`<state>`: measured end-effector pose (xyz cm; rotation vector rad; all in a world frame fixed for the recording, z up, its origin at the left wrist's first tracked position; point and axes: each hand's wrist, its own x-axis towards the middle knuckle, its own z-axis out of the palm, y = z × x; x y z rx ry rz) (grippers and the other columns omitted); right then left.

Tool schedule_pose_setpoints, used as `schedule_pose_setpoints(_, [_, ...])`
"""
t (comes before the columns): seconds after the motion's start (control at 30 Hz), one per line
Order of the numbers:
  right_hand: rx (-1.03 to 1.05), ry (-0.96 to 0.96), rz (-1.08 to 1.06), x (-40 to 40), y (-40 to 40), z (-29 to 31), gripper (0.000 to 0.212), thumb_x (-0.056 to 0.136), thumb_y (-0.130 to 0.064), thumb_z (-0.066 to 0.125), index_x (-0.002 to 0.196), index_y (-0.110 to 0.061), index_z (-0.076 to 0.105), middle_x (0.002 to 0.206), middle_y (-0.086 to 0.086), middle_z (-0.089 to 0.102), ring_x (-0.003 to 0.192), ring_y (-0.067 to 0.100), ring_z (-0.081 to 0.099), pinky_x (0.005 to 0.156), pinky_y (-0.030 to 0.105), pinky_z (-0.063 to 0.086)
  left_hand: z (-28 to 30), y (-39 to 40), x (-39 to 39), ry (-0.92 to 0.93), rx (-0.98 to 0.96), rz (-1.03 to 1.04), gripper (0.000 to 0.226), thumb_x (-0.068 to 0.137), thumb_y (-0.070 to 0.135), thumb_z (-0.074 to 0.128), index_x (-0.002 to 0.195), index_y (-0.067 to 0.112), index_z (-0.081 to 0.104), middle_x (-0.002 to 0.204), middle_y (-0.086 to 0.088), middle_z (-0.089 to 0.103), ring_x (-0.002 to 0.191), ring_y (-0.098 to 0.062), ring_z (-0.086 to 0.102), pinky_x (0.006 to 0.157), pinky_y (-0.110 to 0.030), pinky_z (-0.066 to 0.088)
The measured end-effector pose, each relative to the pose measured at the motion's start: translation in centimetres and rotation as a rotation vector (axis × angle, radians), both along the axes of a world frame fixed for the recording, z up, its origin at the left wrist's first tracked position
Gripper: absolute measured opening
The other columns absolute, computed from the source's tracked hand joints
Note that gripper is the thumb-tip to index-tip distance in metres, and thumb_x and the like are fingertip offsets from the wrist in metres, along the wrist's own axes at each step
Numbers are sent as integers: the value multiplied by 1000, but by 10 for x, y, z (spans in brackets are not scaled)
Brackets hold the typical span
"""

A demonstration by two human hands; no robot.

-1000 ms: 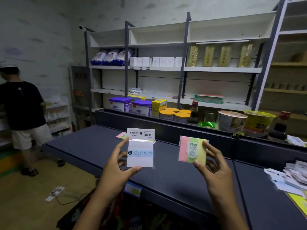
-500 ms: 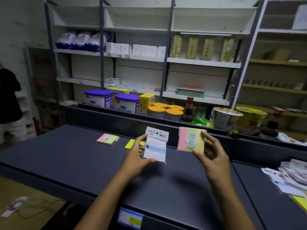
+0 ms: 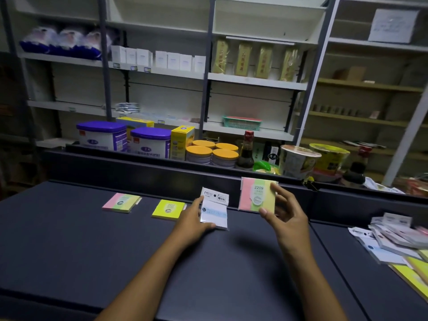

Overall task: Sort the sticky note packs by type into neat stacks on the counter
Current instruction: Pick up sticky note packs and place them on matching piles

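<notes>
1. The left hand [image 3: 193, 222] is pinching a white carded pack [image 3: 214, 210] between thumb and fingers, holding it upright just above the dark counter [image 3: 92, 251].
2. The right hand [image 3: 283, 213] is gripping a pink, green and yellow pack [image 3: 256, 197] by its right edge, thumb at the lower corner and fingers curled over the top, raised off the counter.
3. Both packs are looking light, thin and fairly stiff, probably film-wrapped and a little slick; taking them by opposite edges seems best.
4. The striped pack is showing "2209"; the white pack's header print is too small to read reliably.
5. Two sorted spots are lying to the left: a matching striped pack [image 3: 121, 202] and, near it, a lime-yellow pack [image 3: 168, 209] possibly marked "2207".
6. An unsorted heap of packs [image 3: 393, 239] is sitting well apart at the right.
</notes>
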<state>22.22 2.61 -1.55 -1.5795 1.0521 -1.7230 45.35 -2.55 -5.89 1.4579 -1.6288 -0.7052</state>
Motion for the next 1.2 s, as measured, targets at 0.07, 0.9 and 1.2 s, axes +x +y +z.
schedule_pose_setpoints(0.07, [1, 1, -13, -2, -2, 0, 61, 82, 1, 76, 125, -40, 62, 113, -13, 71, 106, 9, 69, 82, 23, 59, -1, -3, -2, -93, 8, -9, 85, 77, 25, 81, 149, 18, 36, 133, -5, 62, 122, -24, 57, 106, -37, 43])
schedule_pose_setpoints(0.9, [47, -48, 187, 6, 8, 6, 58, 82, 3, 75, 128, -30, 61, 116, -4, 69, 105, 7, 69, 83, 26, 59, 39, 66, 21, -501, -140, 256, 29, 90, 41, 65, 116, 28, 60, 111, 8, 60, 103, -13, 59, 89, -34, 50])
schedule_pose_setpoints(1.2, [92, -23, 227, 70, 4, 10, 56, 81, 1, 77, 125, -32, 62, 115, 0, 68, 99, 9, 69, 74, 22, 58, 62, 92, 107, -779, -22, 397, 38, 92, 47, 60, 122, 25, 54, 126, 3, 56, 120, -17, 52, 91, -35, 48])
